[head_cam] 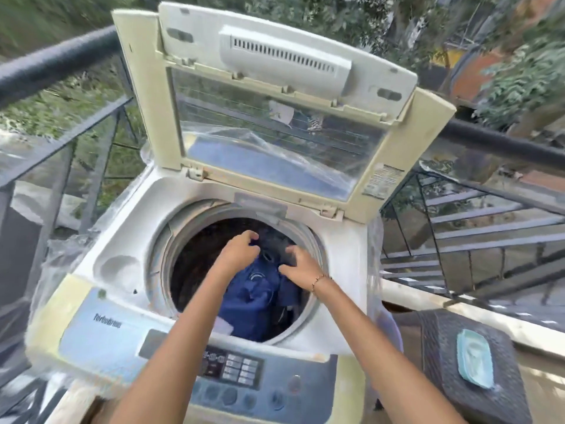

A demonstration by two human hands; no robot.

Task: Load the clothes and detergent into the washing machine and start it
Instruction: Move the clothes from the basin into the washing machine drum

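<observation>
A top-loading washing machine [128, 228] stands in front of me with its lid [275, 96] raised upright. Blue and dark clothes [253, 298] lie in the round drum. Both my arms reach into the drum opening. My left hand [240, 247] is curled over a dark garment at the back of the drum. My right hand [298, 263], with a bead bracelet on the wrist, presses on the dark cloth beside it, fingers bent. The control panel [235, 370] with buttons is at the machine's near edge, partly hidden under my left forearm.
A dark woven basket [452, 390] stands at the right, with a light blue lidded container [475, 361] on top. A black balcony railing [55, 65] runs behind and to both sides. Plastic wrap hangs around the machine's body. Trees lie beyond.
</observation>
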